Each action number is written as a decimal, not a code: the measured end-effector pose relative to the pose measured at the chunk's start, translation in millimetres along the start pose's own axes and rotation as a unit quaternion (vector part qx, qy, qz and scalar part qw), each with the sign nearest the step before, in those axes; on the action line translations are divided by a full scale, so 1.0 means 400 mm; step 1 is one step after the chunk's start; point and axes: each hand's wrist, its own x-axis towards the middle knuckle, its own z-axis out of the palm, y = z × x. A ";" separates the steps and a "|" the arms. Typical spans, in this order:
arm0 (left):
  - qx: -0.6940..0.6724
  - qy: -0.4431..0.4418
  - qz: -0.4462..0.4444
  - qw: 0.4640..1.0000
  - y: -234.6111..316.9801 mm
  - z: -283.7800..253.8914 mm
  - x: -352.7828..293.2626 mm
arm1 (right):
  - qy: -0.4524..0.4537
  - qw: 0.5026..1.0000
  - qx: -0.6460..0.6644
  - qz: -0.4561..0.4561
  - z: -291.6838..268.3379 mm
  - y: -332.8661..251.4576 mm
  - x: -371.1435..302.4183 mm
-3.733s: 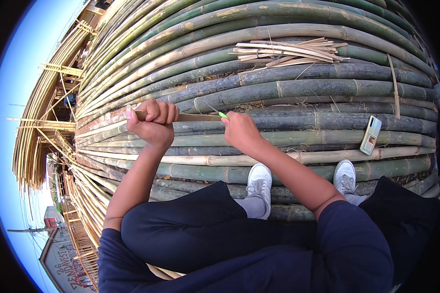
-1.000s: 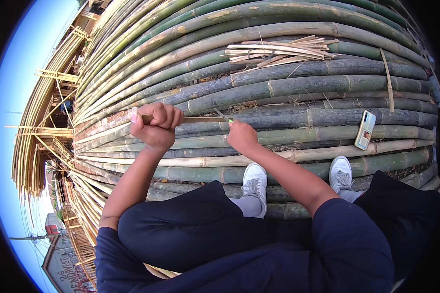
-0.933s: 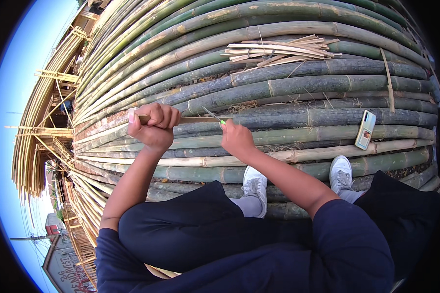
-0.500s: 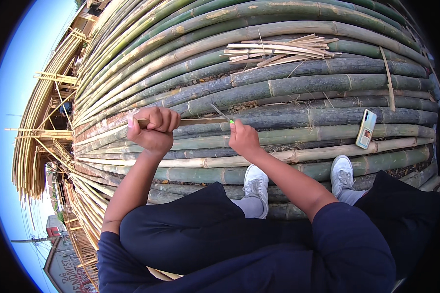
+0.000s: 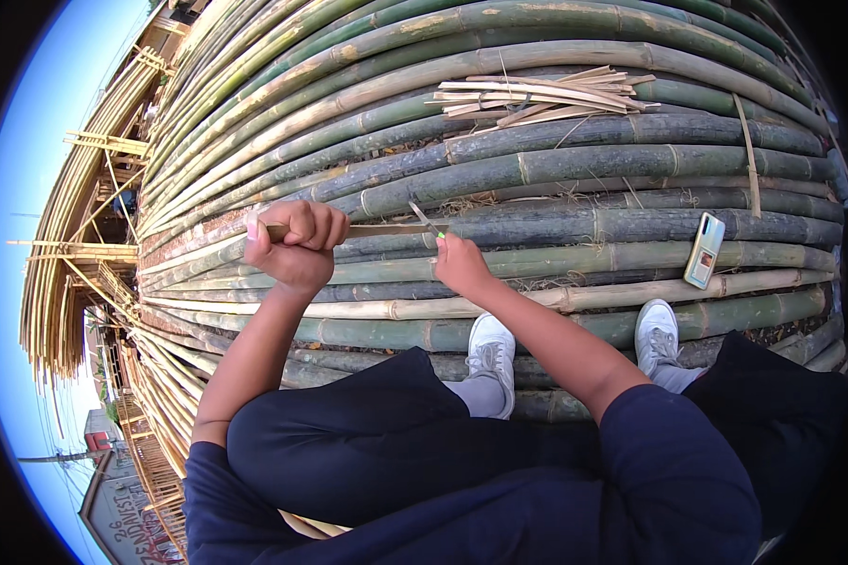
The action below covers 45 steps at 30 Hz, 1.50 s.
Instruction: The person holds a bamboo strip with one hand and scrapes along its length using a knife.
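Note:
My left hand is closed in a fist around a thin bamboo strip. A short brown end of the strip sticks out past the thumb, and the rest runs rightward toward my other hand. My right hand is closed on a small knife; a bit of bright green shows at its grip. The blade points up and left, crossing the strip close to my right fingers. Whether the right fingers also touch the strip I cannot tell.
Long bamboo poles lie side by side beneath me. A bundle of split bamboo strips rests ahead, a single strip farther right. A phone lies beside my right shoe. Stacked poles on a rack stand left.
My right hand has shifted slightly left along the strip with the knife. More of the blade now shows, at a steeper angle. My left hand has hardly moved.

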 end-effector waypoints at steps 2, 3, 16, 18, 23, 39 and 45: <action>-0.016 -0.012 -0.004 1.000 -0.006 -0.002 0.011 | -0.025 0.999 -0.031 0.018 -0.012 0.049 0.016; -0.016 -0.013 -0.004 1.000 -0.005 0.006 0.010 | -0.045 0.996 -0.063 0.035 -0.029 0.073 0.027; -0.007 0.053 0.004 0.999 0.002 -0.016 0.001 | -0.021 0.995 -0.045 -0.089 -0.105 -0.155 0.007; -0.037 0.044 -0.011 0.998 0.005 -0.022 0.003 | -0.052 0.992 -0.095 -0.072 -0.092 -0.119 0.025; 0.000 -0.015 -0.016 1.000 -0.006 -0.004 -0.002 | -0.123 0.984 -0.125 -0.020 -0.107 -0.029 0.064; 0.028 -0.018 -0.018 0.999 -0.004 0.010 0.004 | -0.122 0.983 -0.138 -0.008 -0.109 -0.020 0.045; 0.017 -0.007 -0.005 1.000 -0.010 0.007 0.024 | -0.028 0.996 -0.068 0.044 0.008 -0.001 -0.002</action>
